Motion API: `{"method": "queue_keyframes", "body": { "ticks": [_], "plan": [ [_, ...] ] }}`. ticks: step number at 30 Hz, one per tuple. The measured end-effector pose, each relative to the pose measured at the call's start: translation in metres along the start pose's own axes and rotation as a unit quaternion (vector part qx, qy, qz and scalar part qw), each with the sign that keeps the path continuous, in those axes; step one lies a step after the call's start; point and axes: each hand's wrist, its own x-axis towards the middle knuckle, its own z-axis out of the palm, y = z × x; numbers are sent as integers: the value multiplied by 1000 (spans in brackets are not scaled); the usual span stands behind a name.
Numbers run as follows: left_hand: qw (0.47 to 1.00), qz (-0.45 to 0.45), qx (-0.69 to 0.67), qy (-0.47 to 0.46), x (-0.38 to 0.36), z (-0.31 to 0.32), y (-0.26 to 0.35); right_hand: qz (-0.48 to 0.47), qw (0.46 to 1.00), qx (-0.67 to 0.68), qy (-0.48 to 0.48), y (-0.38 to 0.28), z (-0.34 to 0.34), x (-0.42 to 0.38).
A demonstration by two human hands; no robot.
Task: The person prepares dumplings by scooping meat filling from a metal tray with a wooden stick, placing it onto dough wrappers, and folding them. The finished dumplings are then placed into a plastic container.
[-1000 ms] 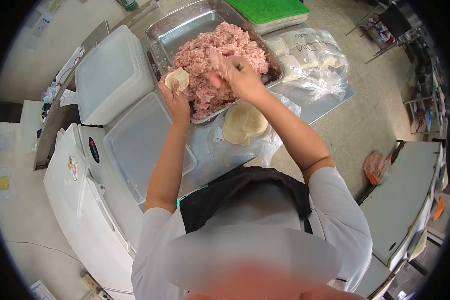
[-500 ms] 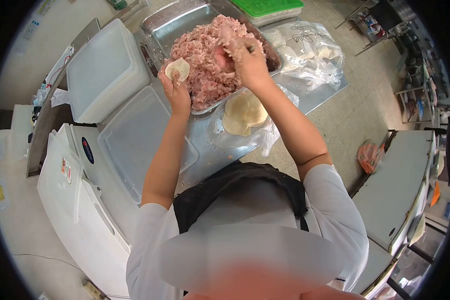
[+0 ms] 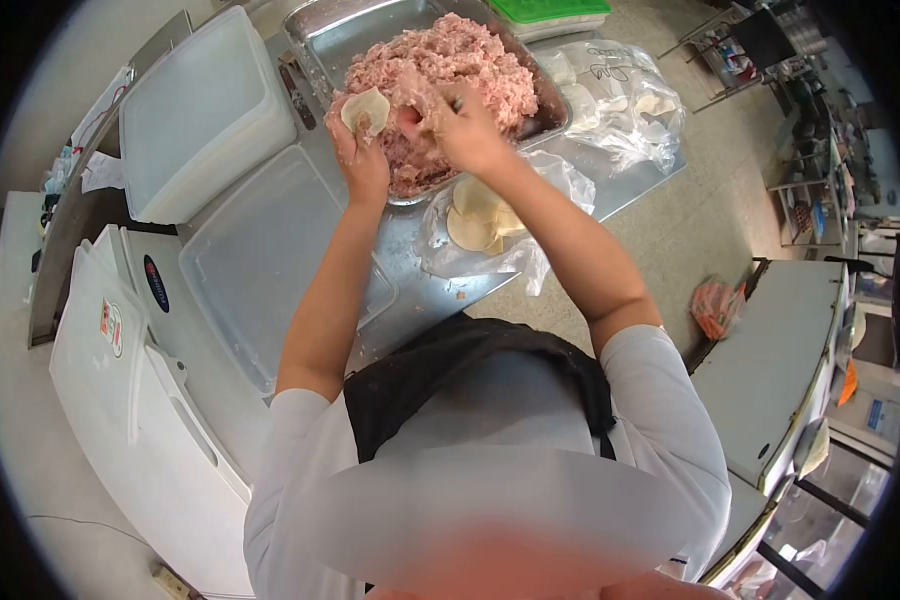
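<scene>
My left hand (image 3: 360, 158) grips a pale wrapper (image 3: 367, 108); whether my right hand (image 3: 467, 132), over the minced meat (image 3: 485, 70), is closed I cannot tell

Both arms reach forward, left grip (image 3: 354, 148) near right grip (image 3: 450, 125).

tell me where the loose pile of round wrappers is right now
In the head view, the pile of round wrappers lies just right of centre on crumpled clear plastic, between the near edge of the metal tray and the right forearm.
</scene>
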Motion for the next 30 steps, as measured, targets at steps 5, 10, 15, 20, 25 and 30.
{"method": "queue_keyframes", "body": {
  "ticks": [5,10,15,20,25,30],
  "plan": [
    [1000,1,-14,22,-1,1,-10,24,993,105,54,47,-3,3],
    [999,0,30,22,0,1,-2,-114,989,90,-3,-23,-2,0],
    [999,21,46,21,1,2,-9,-32,999,-1,39,26,-11,12],
    [999,20,26,23,-1,3,-15,14,1000,23,1,7,-24,6],
    [999,9,33,13,-4,2,-10,-2,999,14,42,9,-15,25],
    [1000,-8,14,3,-5,4,-6,21,989,117,94,48,-39,46]
  ]
}}
